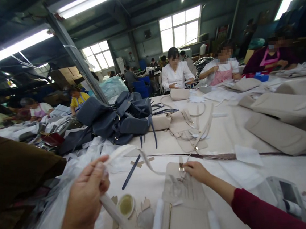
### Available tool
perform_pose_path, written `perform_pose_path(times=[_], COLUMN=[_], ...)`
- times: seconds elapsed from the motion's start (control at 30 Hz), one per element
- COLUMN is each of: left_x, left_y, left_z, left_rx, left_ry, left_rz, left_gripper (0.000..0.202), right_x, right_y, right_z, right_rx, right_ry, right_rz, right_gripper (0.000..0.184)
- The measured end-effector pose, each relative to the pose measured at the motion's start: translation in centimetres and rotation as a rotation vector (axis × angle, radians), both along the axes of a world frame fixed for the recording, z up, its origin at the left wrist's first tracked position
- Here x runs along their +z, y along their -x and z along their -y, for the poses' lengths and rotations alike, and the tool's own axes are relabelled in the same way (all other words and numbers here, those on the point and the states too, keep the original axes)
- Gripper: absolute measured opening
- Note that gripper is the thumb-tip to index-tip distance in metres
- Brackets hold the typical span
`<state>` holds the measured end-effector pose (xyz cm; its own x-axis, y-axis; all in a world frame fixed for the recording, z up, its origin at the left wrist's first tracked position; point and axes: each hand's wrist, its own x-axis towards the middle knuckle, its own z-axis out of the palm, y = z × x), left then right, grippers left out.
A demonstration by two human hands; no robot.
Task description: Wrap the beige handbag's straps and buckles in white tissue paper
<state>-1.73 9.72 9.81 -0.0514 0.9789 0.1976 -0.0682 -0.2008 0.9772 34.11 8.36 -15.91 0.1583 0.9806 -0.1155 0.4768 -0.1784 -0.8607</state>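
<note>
A pale beige bag (187,216) lies on the near part of the table (221,194), in front of the person, with a zip (168,220) along its left side and a metal buckle (181,169) at its far end. The left hand (87,190) is raised left of it, pinching a pale strap (148,162) between thumb and fingers; the strap arches over towards the buckle end, and a length hangs below the hand. The right hand (198,171), beyond a maroon sleeve (257,209), has its fingertips gathered at the buckle; whether they grip it or only touch it, I cannot tell. White rolls (157,221) flank the bag, and a round dish (133,208) sits to its left, near a dark blue strip (131,172). Farther back, dark blue bags (132,125) are heaped, and co-workers (176,73) sit across the table.
</note>
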Motion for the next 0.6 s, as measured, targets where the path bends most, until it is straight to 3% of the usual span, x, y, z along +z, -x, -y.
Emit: perform_pose_path(times=[0.1, 0.2, 0.27, 0.3, 0.33, 0.4, 0.47, 0.53, 0.6], left_x=[-8.9, -17.1, -20.7, -21.8, -22.4, -22.2, -20.8, -19.2, -18.2], left_y=[-1.0, -2.7, -3.7, -4.1, -4.5, -5.4, -6.9, -9.5, -12.8], left_z=[-1.2, -1.8, -1.8, -1.7, -1.6, -1.5, -1.6, -2.0, -2.3], left_rx=[-0.125, -0.311, -0.423, -0.470, -0.503, -0.520, -0.447, -0.417, -0.558], left_ry=[0.238, 0.281, 0.261, 0.248, 0.234, 0.210, 0.118, -0.070, -0.225], left_rz=[-0.430, -0.886, -1.099, -1.159, -1.199, -1.270, -1.353, -1.347, -1.235], left_gripper=[0.048, 0.040, 0.044, 0.043, 0.041, 0.035, 0.030, 0.034, 0.044], right_x=[-0.2, -0.6, -0.6, -0.5, -0.3, 0.5, 1.6, 3.1, 4.7], right_y=[-3.0, -3.8, -3.6, -3.6, -3.6, -3.8, -4.1, -3.9, -3.1], right_z=[-2.6, -4.6, -5.2, -5.4, -5.4, -5.1, -4.5, -3.9, -3.1], right_rx=[-0.285, -0.370, -0.356, -0.343, -0.330, -0.311, -0.296, -0.268, -0.219], right_ry=[0.070, 0.143, 0.144, 0.131, 0.112, 0.061, -0.002, -0.064, -0.114], right_rz=[-0.233, -0.494, -0.654, -0.722, -0.783, -0.878, -0.944, -0.983, -1.003], right_gripper=[0.022, 0.018, 0.019, 0.020, 0.020, 0.017, 0.018, 0.029, 0.036])
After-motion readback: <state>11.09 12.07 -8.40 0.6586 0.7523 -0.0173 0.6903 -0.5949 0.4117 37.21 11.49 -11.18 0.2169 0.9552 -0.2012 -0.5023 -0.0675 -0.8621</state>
